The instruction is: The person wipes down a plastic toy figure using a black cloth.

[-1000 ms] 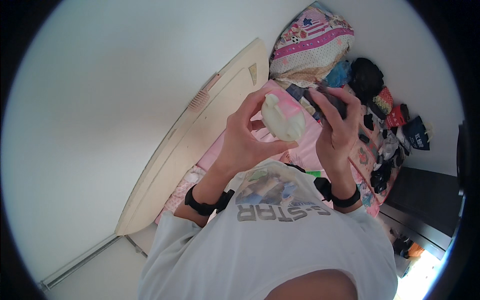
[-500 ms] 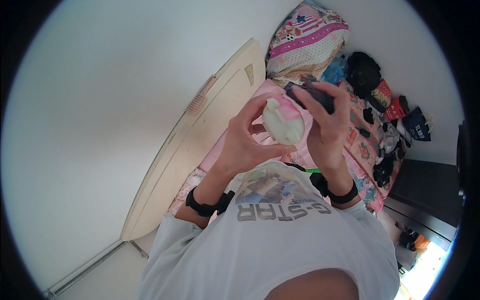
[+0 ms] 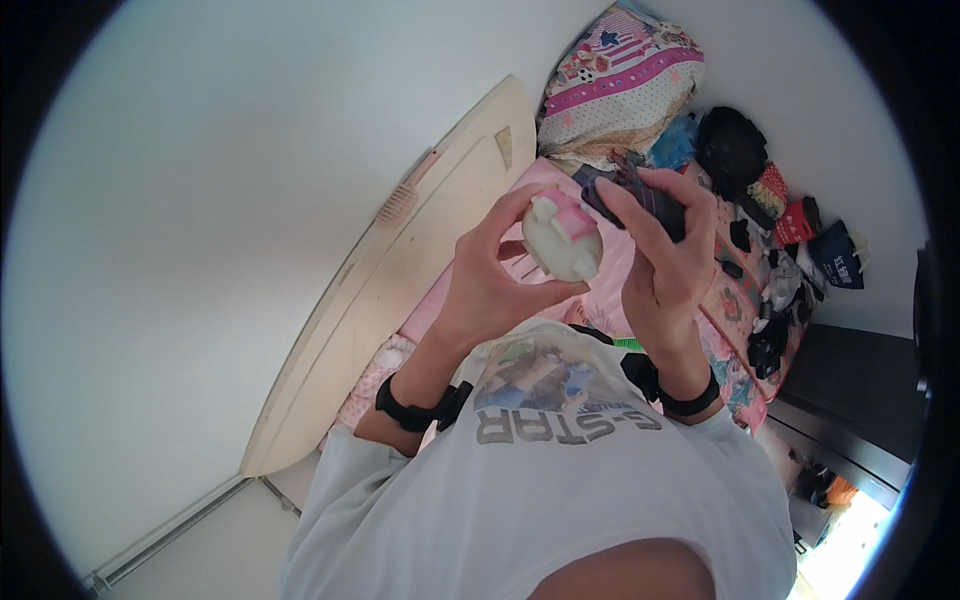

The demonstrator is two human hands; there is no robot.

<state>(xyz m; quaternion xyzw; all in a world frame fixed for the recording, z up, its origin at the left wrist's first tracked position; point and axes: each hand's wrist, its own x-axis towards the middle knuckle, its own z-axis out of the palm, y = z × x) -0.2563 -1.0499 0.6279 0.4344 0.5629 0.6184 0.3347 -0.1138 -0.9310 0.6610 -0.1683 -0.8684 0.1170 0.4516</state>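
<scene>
In front of my chest, a rounded off-white plastic object (image 3: 555,248) with small knobs and a pink patch on top sits in my left hand (image 3: 482,285). The thumb lies along its near side and the fingers curl round its far side. I cannot make out what kind of object it is. To its right, my right hand (image 3: 665,265) pinches a bunched dark grey cloth (image 3: 655,205) between thumb and fingers. A small gap shows between the cloth and the off-white object. Each wrist wears a black strap.
Beneath my hands is a bed with a pink sheet (image 3: 612,290). A cream headboard (image 3: 400,270) runs along the left, with a pink comb (image 3: 398,203) at its top edge. Far off stand a patterned cloth bundle (image 3: 625,95), a black bag (image 3: 730,150) and a dark cabinet (image 3: 850,380).
My right hand has drawn the dark cloth to the right, away from the off-white object. That object has tilted a little in my left hand, which stays nearly in place.
</scene>
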